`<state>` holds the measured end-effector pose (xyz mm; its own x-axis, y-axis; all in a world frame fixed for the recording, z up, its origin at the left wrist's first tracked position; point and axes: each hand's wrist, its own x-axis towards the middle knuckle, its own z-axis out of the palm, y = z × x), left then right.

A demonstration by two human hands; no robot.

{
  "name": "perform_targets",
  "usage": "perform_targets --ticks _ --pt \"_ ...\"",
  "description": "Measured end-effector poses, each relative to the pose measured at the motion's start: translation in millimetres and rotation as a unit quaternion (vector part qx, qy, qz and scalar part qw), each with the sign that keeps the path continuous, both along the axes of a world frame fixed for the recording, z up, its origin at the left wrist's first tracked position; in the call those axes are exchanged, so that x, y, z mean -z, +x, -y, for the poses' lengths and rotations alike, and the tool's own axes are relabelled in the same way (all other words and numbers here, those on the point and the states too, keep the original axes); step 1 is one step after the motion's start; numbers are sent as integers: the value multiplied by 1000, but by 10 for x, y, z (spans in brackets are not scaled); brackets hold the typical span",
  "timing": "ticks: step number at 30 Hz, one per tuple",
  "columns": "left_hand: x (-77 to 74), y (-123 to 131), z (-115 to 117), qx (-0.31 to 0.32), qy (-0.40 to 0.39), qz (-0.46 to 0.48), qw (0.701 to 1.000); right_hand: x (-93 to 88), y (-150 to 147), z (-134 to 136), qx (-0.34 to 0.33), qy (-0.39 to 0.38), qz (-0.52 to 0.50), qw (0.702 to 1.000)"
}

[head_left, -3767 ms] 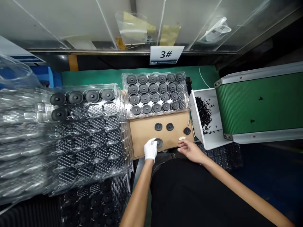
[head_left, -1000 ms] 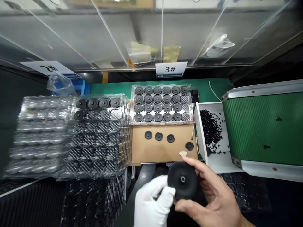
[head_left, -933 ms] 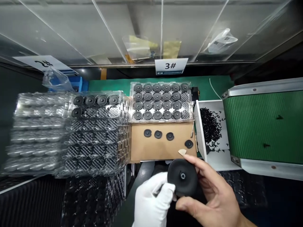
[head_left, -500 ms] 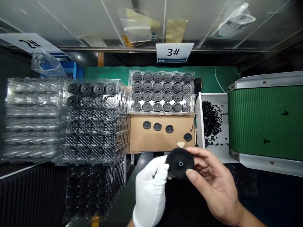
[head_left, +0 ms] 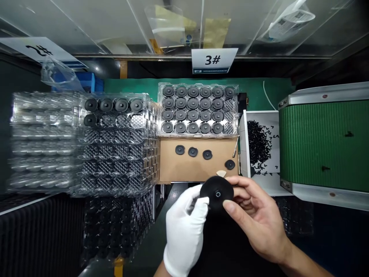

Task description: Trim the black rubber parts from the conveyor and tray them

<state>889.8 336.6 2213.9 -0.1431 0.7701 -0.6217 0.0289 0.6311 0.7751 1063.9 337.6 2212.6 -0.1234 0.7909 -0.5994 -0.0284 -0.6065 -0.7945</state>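
Note:
A round black disc (head_left: 216, 185) with a small ring at its centre is held up in front of me. My left hand (head_left: 186, 223), in a white glove, pinches its left edge between thumb and fingers. My bare right hand (head_left: 258, 219) grips the opposite edge, thumb on the near face and fingers behind. Beyond it, several similar discs (head_left: 193, 152) lie spaced out on the brown board (head_left: 173, 169). A pale wedge-shaped piece (head_left: 221, 173) rests near the board's front edge, just past the held disc.
A clear tray (head_left: 230, 128) of black discs stands behind the board. Stacked clear trays (head_left: 109, 152) rise on the left. To the right, a white bin (head_left: 272, 154) holds many small black parts, beside a green ribbed conveyor belt (head_left: 325, 144) carrying two small pieces.
Both hands still hold the disc, which has shifted slightly left and up and tilted a little. The surroundings have shifted slightly in view.

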Motion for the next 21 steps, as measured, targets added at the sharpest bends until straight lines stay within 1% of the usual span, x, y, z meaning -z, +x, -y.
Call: perform_targets --ticks 5,8,13,17,21 --pt "-12 0 15 -6 -3 6 1000 -29 2 13 0 -6 -17 1000" --pt "-7 3 24 -3 -7 10 1000 -35 -6 -30 -1 -7 -2 1000" --pt "28 13 46 30 -18 1 999 32 -17 -135 -12 -13 29 999" --pt "78 14 59 36 -21 3 999 86 -14 -183 -25 -25 29 999" --pt "111 9 33 49 -17 -17 999 106 -11 -218 -31 -38 35 998"
